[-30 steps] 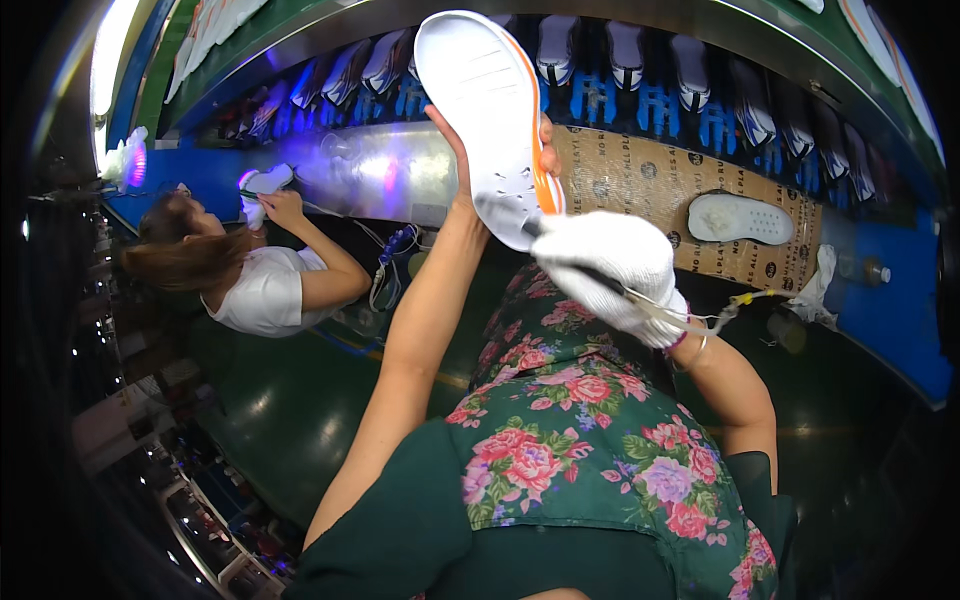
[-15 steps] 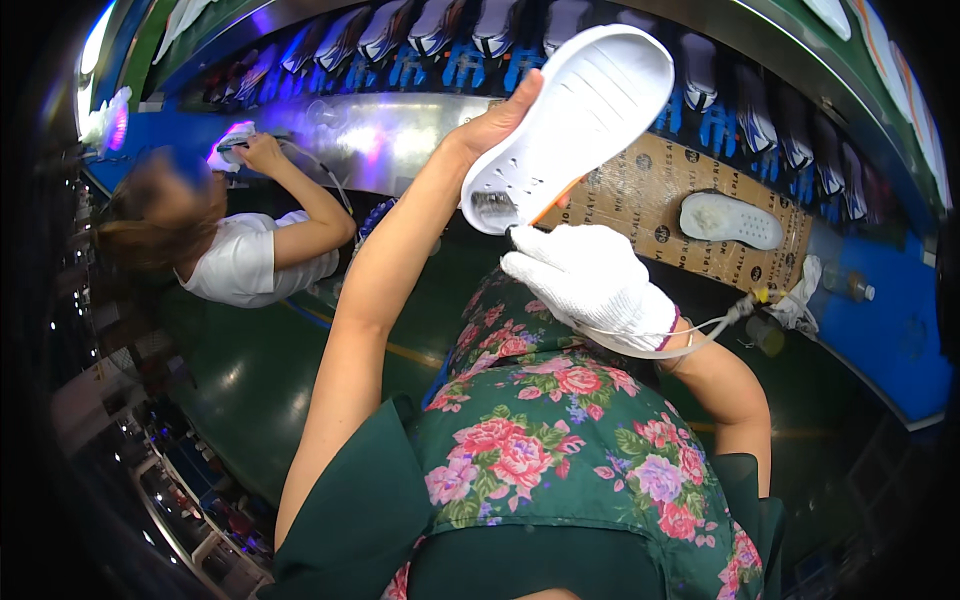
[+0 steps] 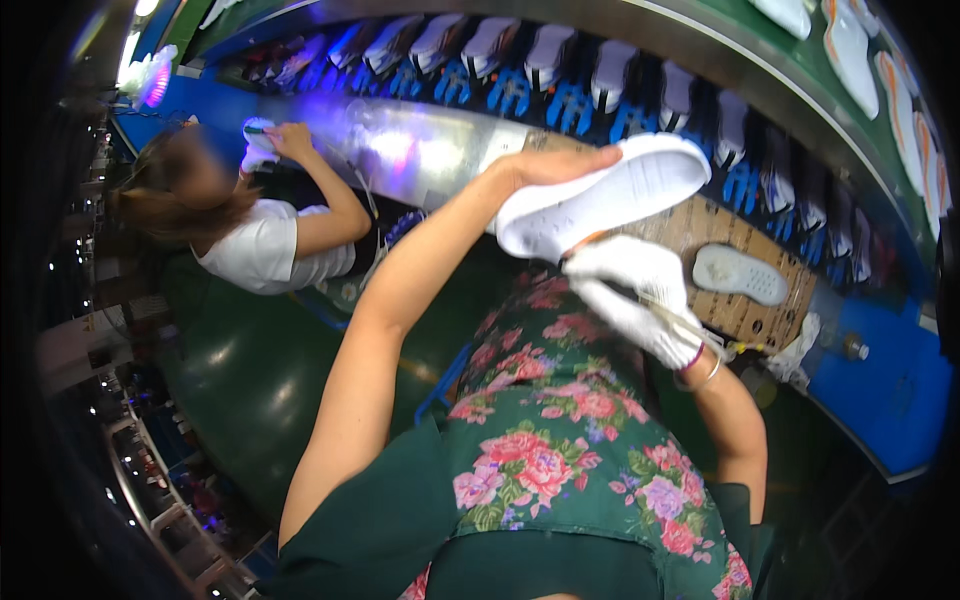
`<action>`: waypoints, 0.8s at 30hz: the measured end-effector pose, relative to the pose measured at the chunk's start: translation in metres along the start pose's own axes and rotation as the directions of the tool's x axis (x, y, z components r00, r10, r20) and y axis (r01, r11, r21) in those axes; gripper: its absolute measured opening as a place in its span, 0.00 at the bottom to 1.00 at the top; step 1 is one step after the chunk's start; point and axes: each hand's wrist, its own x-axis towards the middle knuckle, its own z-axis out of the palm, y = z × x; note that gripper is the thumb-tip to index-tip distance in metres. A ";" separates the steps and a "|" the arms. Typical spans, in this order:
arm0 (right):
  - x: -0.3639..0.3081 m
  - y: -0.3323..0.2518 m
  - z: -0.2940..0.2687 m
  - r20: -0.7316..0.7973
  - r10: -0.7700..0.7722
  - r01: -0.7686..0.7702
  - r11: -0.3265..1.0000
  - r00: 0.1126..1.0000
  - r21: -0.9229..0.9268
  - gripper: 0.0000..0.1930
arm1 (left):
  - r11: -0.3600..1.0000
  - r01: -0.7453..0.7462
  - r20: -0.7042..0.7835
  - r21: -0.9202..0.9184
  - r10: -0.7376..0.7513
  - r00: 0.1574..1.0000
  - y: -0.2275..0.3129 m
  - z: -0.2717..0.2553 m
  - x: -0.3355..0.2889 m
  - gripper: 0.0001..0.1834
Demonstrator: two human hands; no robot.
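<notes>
My bare left hand (image 3: 565,166) grips a white shoe sole (image 3: 650,188) along its far edge, holding it up at a slant with the hollow inner side in sight. Over my right hand (image 3: 640,282) is a white knitted glove with a dark red cuff. Its fingers are closed at the near edge of the sole, by the end closer to me. A thin clear tube (image 3: 690,325) runs past that wrist. What the gloved fingers hold is hidden. A strip of orange shows between sole and glove. Another white sole (image 3: 740,274) lies on the cardboard (image 3: 690,228) beyond my right hand.
Dark shoe uppers (image 3: 550,55) on blue supports line the far side. More soles (image 3: 850,60) sit on the green shelf at upper right. A white cloth (image 3: 797,350) and clear bottle (image 3: 855,347) are at the blue table (image 3: 890,400). A co-worker (image 3: 275,240) works at left.
The sole has come lower and slightly right, turned flatter across the view. My gloved hand has shifted slightly right and down, staying at the sole's near edge. The whole view has shifted too.
</notes>
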 end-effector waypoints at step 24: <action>0.000 -0.011 -0.031 -0.287 -0.091 0.038 0.982 0.953 -0.185 0.10 | 0.083 -0.348 -0.286 -0.934 0.412 0.865 0.007 0.089 -0.062 0.43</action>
